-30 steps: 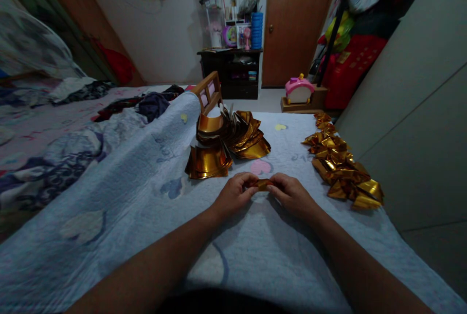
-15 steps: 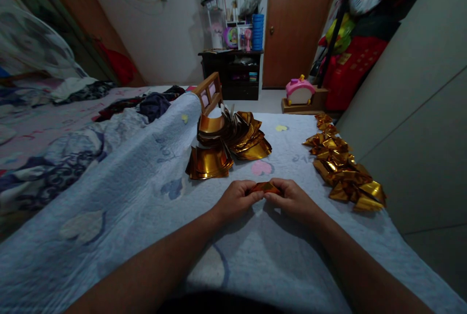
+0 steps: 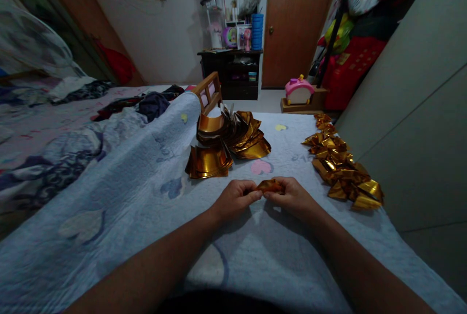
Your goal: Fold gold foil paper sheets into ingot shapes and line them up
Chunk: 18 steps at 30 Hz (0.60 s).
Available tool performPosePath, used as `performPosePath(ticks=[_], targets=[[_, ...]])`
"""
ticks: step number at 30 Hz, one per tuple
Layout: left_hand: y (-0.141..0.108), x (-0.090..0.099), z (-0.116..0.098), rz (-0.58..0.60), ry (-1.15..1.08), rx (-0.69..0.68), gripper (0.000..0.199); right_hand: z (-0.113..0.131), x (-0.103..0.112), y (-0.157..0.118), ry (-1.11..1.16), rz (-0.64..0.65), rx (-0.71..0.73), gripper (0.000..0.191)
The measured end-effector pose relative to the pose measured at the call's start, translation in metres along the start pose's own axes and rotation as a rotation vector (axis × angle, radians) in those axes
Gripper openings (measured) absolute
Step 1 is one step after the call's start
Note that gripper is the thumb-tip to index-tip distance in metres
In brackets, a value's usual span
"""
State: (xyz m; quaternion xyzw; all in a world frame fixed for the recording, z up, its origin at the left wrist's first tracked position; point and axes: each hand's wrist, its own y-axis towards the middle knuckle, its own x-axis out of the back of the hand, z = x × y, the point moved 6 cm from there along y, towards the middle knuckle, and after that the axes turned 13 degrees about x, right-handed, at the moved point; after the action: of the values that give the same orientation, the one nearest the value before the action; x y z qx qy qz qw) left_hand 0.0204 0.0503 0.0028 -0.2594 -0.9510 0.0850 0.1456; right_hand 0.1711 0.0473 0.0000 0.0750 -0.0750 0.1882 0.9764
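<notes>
A small folded piece of gold foil paper [image 3: 270, 186] is held up between both hands, just above the bedspread. My left hand [image 3: 238, 198] pinches its left end between thumb and fingers. At the other end, my right hand [image 3: 292, 195] grips it with the thumb in front and the fingers behind. Beyond the hands lie fanned stacks of flat gold foil sheets [image 3: 209, 162]. Along the right edge of the bed runs a heap of folded gold foil pieces [image 3: 341, 170], angular and pointed.
A pale blue bedspread [image 3: 138, 236] with heart shapes covers the bed. Crumpled clothes and bedding [image 3: 83, 151] lie on the left. At the far end are a small wooden frame [image 3: 209, 92], a dark cabinet [image 3: 230, 75] and a pink toy [image 3: 299, 91]. A pale panel [image 3: 419, 124] borders the right side.
The foil piece in my hands is tilted differently, and more of its face shows near my right fingers. My hands have shifted only slightly.
</notes>
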Motion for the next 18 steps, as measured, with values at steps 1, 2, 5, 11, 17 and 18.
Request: performPosePath(ticks=[1,2,5,11,17,18], targets=[[0.000,-0.001,0.000,0.002,-0.006,0.004,0.032,-0.001,-0.001,0.000,0.008,-0.003,-0.006,0.024],[0.001,-0.001,0.001,0.005,-0.012,0.010,0.033,-0.001,-0.001,-0.001,0.015,-0.005,-0.015,0.025],[0.001,-0.001,0.002,0.022,-0.030,0.026,0.033,-0.002,-0.001,-0.002,0.017,0.013,-0.052,0.027],[0.002,0.005,0.001,0.016,-0.055,0.037,0.033,-0.001,0.015,-0.004,-0.027,0.011,-0.111,0.028],[0.003,0.012,0.005,-0.023,-0.090,0.096,0.033,-0.003,0.031,-0.009,-0.016,-0.023,-0.123,0.035],[0.003,0.013,0.006,-0.018,-0.098,0.102,0.034,-0.003,0.032,-0.009,-0.007,-0.020,-0.115,0.036]])
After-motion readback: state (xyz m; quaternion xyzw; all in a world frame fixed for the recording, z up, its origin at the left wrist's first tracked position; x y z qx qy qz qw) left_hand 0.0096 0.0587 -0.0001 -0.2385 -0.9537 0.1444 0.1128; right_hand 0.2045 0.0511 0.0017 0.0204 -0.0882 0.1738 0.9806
